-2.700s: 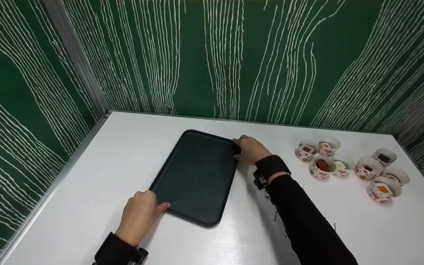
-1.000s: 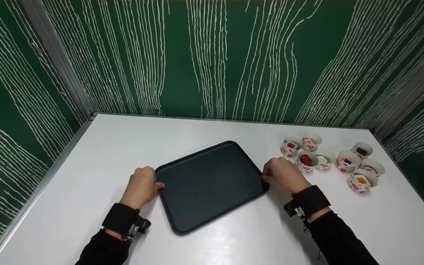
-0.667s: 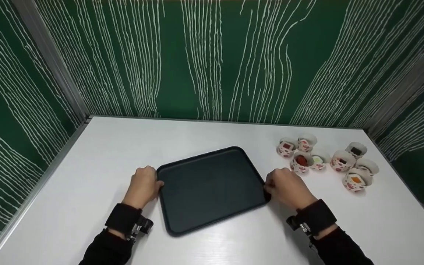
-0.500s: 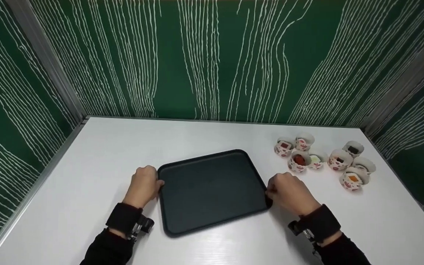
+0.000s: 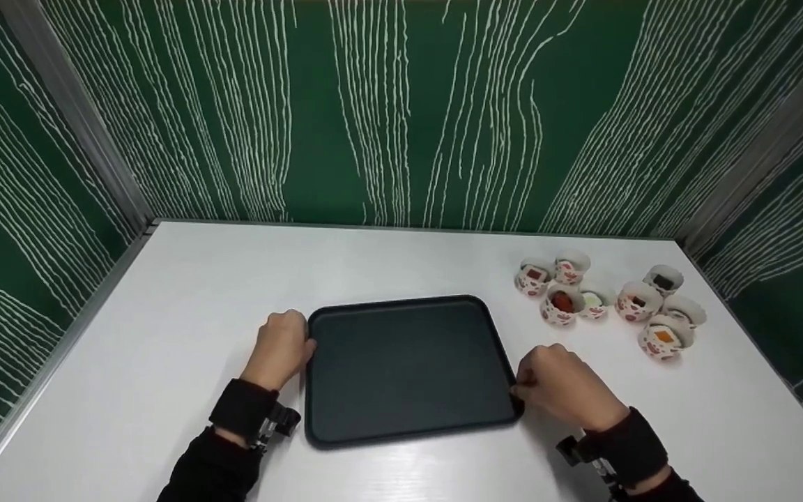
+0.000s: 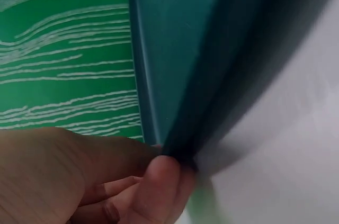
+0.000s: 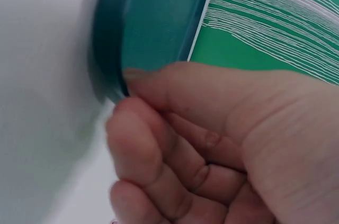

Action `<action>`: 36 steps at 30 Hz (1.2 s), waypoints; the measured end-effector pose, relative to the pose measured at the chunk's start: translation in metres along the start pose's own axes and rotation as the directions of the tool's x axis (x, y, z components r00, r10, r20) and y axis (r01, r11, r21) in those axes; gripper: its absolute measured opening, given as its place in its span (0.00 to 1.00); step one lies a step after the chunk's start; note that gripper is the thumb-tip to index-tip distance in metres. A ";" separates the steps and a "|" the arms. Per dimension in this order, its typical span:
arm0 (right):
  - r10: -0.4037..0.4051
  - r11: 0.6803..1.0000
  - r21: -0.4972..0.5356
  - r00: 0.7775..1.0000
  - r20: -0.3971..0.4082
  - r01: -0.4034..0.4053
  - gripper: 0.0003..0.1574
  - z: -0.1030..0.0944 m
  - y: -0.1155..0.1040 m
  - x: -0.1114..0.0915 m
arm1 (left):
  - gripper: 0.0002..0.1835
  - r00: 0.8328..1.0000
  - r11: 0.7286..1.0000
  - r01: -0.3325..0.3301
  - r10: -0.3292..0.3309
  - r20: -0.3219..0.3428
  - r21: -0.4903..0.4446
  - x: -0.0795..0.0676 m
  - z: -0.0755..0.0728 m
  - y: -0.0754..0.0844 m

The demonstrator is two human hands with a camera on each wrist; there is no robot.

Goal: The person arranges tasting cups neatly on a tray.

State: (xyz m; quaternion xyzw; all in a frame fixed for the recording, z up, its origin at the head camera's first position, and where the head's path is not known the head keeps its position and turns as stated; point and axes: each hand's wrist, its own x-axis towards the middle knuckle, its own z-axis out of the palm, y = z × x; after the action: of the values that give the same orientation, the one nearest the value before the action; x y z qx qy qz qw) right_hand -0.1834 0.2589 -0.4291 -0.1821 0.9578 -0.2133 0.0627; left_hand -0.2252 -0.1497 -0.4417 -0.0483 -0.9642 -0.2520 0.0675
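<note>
A dark rectangular tray [image 5: 412, 369] with rounded corners and a raised rim lies near the middle of the white table, its long side nearly level across the head view. My left hand [image 5: 280, 350] grips its left rim; in the left wrist view the thumb and curled fingers [image 6: 156, 187] pinch the edge. At the right rim, close to the near corner, my right hand [image 5: 569, 387] pinches the tray between thumb and curled fingers [image 7: 135, 134], as the right wrist view shows. The fingertips under the rim are partly hidden in the head view.
Several patterned paper cups [image 5: 560, 305] holding small food-like pieces stand in two clusters at the back right of the white table [image 5: 234, 272]. Green walls [image 5: 346, 139] with white wavy lines rise behind and at both sides.
The tray has turned clockwise from lengthwise to nearly crosswise. My right hand has swung right and toward me with its rim, and the left hand has moved up along the left side.
</note>
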 end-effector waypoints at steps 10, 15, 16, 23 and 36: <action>0.035 0.991 0.127 0.998 0.053 -0.042 0.08 -0.003 0.012 -0.004 | 0.19 0.999 0.998 -0.050 0.049 -0.019 -0.035 0.029 0.056 -0.045; 0.066 0.983 0.166 0.996 0.052 -0.074 0.31 -0.003 0.019 0.000 | 0.22 1.000 0.998 -0.020 0.021 0.023 -0.062 0.018 0.040 -0.018; 0.072 0.982 0.169 0.996 0.052 -0.080 0.33 -0.003 0.019 0.001 | 0.22 0.999 0.996 -0.039 0.040 0.009 -0.076 0.017 0.040 -0.018; 0.100 0.980 0.164 0.992 0.071 -0.111 0.29 -0.009 0.022 -0.002 | 0.15 0.999 0.995 -0.047 0.048 0.009 -0.083 -0.001 0.017 0.019; 0.078 0.979 0.183 0.994 0.072 -0.090 0.19 -0.013 0.029 -0.005 | 0.04 0.998 0.996 -0.029 0.033 0.052 -0.087 -0.003 0.020 0.028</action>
State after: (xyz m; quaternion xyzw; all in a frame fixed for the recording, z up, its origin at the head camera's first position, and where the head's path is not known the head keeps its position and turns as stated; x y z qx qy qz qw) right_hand -0.1910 0.2902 -0.4293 -0.1415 0.9381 -0.2930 0.1191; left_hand -0.2208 -0.1155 -0.4464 -0.0728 -0.9530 -0.2909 0.0433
